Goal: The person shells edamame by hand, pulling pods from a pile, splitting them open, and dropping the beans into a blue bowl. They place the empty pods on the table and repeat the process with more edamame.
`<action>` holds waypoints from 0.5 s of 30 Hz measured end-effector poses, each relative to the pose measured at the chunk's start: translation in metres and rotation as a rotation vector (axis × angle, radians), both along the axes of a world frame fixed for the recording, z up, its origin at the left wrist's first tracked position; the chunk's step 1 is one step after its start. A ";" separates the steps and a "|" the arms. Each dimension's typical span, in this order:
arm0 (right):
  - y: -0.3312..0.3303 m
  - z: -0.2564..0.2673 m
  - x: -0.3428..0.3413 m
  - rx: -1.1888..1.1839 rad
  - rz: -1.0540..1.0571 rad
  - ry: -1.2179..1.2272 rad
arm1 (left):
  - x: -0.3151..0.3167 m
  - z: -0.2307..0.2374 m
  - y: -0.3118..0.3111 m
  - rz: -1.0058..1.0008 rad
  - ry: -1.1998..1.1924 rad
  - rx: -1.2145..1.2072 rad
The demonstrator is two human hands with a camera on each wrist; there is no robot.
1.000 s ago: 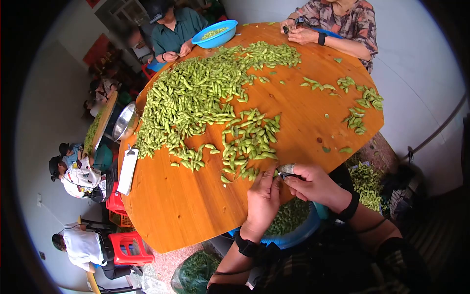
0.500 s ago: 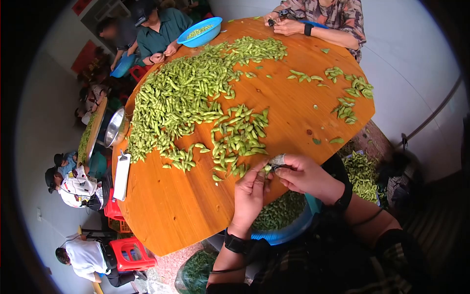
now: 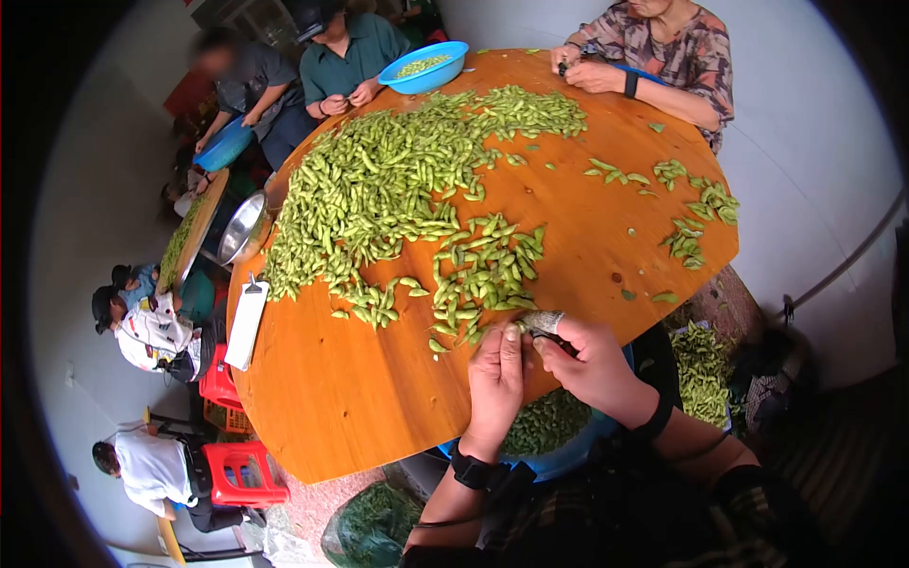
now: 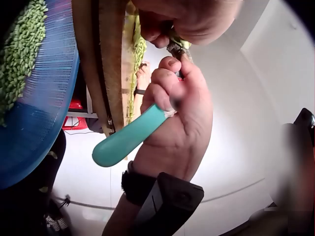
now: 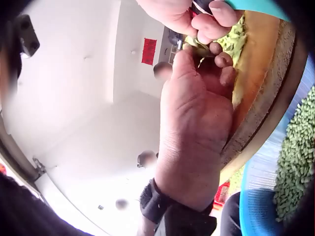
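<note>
Close over the table's near edge, my left hand [image 3: 497, 369] pinches a green soybean pod [image 5: 191, 41] between thumb and fingers. My right hand [image 3: 597, 369] meets it there, its fingers curled round a tool with a teal handle [image 4: 130, 138]; the tool's dark working end is at the pod, partly hidden by fingers. A grey cover [image 3: 543, 323] wraps one right finger. Just beyond the hands lies a small pile of soybean pods [image 3: 488, 265]. Below them, under the table edge, is a blue basin [image 4: 55, 93] of shelled green beans [image 5: 295, 162].
A big heap of pods [image 3: 379, 180] spreads over the wooden table [image 3: 350, 398]. Empty-looking husks [image 3: 686, 241] lie at the right edge. A clipboard [image 3: 248, 327] and steel bowl [image 3: 244, 227] are at the left. Other people sit across, near a blue bowl [image 3: 423, 68].
My hands stay together at the pod, with small finger shifts. At the back left, a person carrying a blue basin has come further into view. The head view has swayed slightly.
</note>
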State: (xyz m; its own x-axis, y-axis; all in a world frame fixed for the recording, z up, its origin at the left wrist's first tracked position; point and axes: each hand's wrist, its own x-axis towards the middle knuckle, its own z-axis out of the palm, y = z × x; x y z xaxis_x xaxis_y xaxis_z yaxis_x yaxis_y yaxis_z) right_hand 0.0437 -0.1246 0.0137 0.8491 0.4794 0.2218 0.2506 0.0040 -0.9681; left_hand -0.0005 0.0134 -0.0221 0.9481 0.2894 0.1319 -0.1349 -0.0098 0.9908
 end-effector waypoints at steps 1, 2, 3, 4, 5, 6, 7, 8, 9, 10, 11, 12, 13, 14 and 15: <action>0.001 -0.001 -0.001 -0.003 0.012 -0.002 | 0.000 0.000 0.002 -0.004 0.003 0.023; 0.001 0.001 -0.002 0.006 0.021 0.109 | 0.000 0.000 0.001 -0.005 -0.012 -0.007; 0.002 0.003 -0.002 0.013 0.027 0.219 | 0.000 0.000 0.001 0.006 -0.014 -0.011; 0.003 0.000 -0.004 0.008 0.036 0.218 | 0.000 0.001 0.001 -0.022 0.039 -0.145; 0.004 -0.004 -0.006 0.000 0.032 0.149 | 0.000 0.001 0.002 -0.049 0.091 -0.280; 0.006 -0.008 -0.007 -0.006 0.026 0.080 | -0.002 0.008 0.000 -0.027 0.144 -0.362; 0.007 -0.011 -0.006 -0.008 0.034 0.081 | -0.001 0.006 0.002 -0.020 0.143 -0.364; 0.008 -0.014 -0.005 0.015 0.033 0.095 | 0.001 0.003 0.004 -0.051 0.130 -0.433; 0.009 -0.015 -0.004 0.036 0.032 0.109 | 0.002 0.003 0.005 -0.084 0.117 -0.503; 0.008 -0.013 -0.003 0.033 0.037 0.112 | 0.003 0.005 0.006 -0.078 0.118 -0.507; 0.007 -0.008 -0.002 0.057 0.061 0.264 | 0.003 0.008 0.007 -0.052 0.148 -0.586; 0.007 -0.005 -0.001 0.081 0.082 0.414 | 0.003 0.010 0.008 -0.027 0.175 -0.665; 0.007 -0.003 0.000 0.078 0.084 0.415 | 0.003 0.009 0.009 -0.024 0.175 -0.667; 0.008 -0.002 0.001 0.079 0.082 0.415 | 0.003 0.007 0.010 -0.049 0.153 -0.661; 0.009 -0.001 0.002 0.081 0.079 0.414 | 0.003 0.006 0.011 -0.074 0.130 -0.654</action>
